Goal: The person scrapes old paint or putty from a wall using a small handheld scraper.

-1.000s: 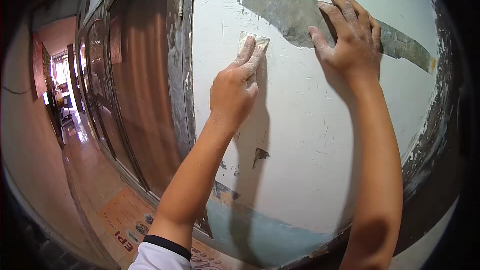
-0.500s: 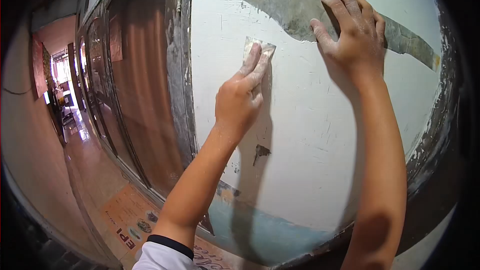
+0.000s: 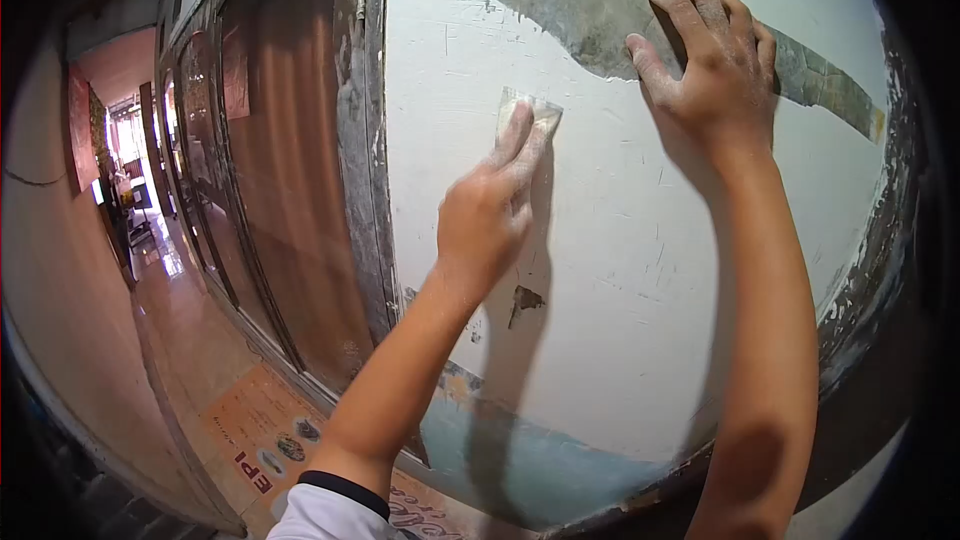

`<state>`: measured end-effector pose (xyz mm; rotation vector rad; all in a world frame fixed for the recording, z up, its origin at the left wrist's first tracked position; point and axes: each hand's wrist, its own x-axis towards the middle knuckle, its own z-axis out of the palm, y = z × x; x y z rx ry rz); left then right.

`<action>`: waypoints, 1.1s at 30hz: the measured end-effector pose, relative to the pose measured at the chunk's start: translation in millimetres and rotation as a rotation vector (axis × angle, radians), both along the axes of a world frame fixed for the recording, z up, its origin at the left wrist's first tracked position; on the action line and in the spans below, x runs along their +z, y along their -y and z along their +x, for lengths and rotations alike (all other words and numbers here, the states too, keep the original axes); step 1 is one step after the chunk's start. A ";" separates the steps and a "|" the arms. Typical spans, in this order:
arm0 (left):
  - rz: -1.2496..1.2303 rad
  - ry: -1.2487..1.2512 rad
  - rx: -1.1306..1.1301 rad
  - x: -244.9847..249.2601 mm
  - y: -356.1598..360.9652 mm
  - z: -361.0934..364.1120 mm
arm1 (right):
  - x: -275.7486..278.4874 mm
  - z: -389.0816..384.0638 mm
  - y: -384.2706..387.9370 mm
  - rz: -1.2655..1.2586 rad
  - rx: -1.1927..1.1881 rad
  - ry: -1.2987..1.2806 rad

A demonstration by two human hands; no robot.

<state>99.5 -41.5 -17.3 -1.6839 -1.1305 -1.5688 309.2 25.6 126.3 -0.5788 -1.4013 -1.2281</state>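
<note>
My left hand grips a small, flat, squarish scraper-like piece smeared with white. Two whitened fingers stretch along its face, while the others curl below. Its far edge meets the white-coated panel or sits very close to it; any handle is hidden. To the upper right, my right hand rests against the panel with fingers spread, dusty white at the tips. It covers part of a long bare grey patch. Lower down, a small dark chipped spot shows beneath my left hand.
A weathered wooden frame and a glazed door with a brown curtain stand left of the panel. A tiled passage runs back there. An orange printed sheet lies on the floor. Pale blue-green paint shows along the panel's bottom.
My left hand and the flat piece have shifted slightly down and right over the panel. My right hand stays at the grey patch; the whole view has drifted slightly.
</note>
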 end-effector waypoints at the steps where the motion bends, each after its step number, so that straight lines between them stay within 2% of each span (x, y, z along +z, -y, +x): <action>1: -0.007 0.003 0.000 -15.0 0.7 1.8 | -1.6 -0.3 1.8 -0.002 0.001 -0.004; 4: -0.107 0.023 -0.009 -46.3 8.0 3.8 | -2.0 -3.6 8.6 -0.019 -0.005 -0.018; 9: -0.144 -0.002 0.043 -22.2 11.2 2.7 | -2.3 -2.8 8.1 -0.066 0.037 -0.022; 11: -0.030 -0.027 0.012 -12.1 4.2 2.4 | -2.4 -1.9 7.1 -0.051 0.029 -0.013; 13: -0.025 -0.013 -0.019 -15.2 2.0 3.4 | -1.8 -1.2 5.4 -0.032 0.034 -0.003; 17: -0.035 -0.010 -0.028 -58.4 -1.4 5.0 | -2.5 -1.5 10.0 -0.037 0.025 -0.013; 19: -0.115 -0.031 0.054 -68.0 2.6 6.7 | -3.7 -2.9 9.1 -0.026 0.016 -0.014; 23: -0.107 -0.029 0.068 -31.2 7.9 9.2 | -2.3 -2.9 8.0 -0.029 0.004 -0.019; 24: -0.038 -0.040 0.074 -24.9 4.0 7.8 | -2.1 -3.1 7.7 -0.030 0.005 -0.016; 27: -0.065 -0.008 0.029 -35.3 3.1 8.3 | -2.1 -2.4 6.4 -0.016 -0.030 -0.001; 30: -0.096 -0.011 0.056 -61.4 3.8 7.8 | 3.8 -1.7 -7.2 -0.030 -0.174 0.032; 33: -0.089 -0.032 0.125 -49.0 4.2 3.9 | 7.6 -2.9 -1.7 -0.081 -0.279 0.055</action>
